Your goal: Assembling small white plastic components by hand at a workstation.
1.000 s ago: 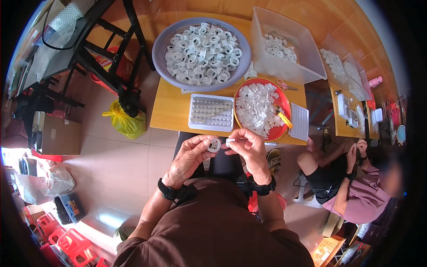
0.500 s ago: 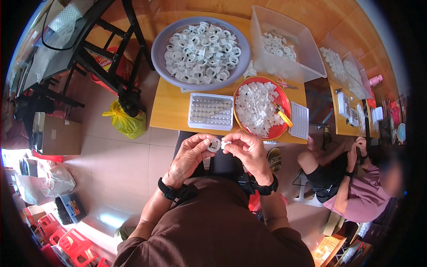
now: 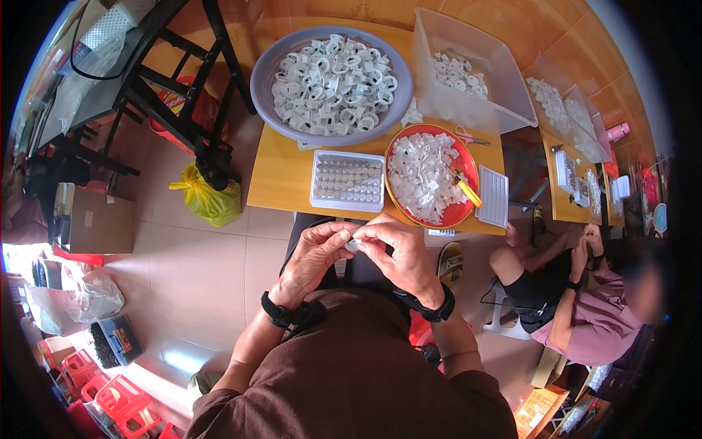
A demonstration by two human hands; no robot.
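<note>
Above my lap, my left hand [image 3: 319, 251] pinches a small round white plastic part [image 3: 353, 245] between thumb and fingers. My right hand [image 3: 395, 251] closes on the same part from the other side, its fingertips hiding much of it; whether a second small piece is between them cannot be seen. Just beyond my hands, a white tray [image 3: 315, 192] holds rows of silver button cells. To its right is a red round tray [image 3: 468, 202] heaped with small clear-white plastic pieces, with yellow-handled cutters [image 3: 469, 193] lying on top.
A large grey-blue basin [image 3: 257, 88] of white ring-shaped parts stands at the table's back, beside a clear bin [image 3: 504, 102] with more parts. Pink-handled scissors [image 3: 472, 137] and another white tray [image 3: 493, 196] lie at right. A person [image 3: 585, 307] sits at the right.
My right hand has moved left against the round white part. The small white piece it held apart now disappears behind my fingers, and the round part has tilted.
</note>
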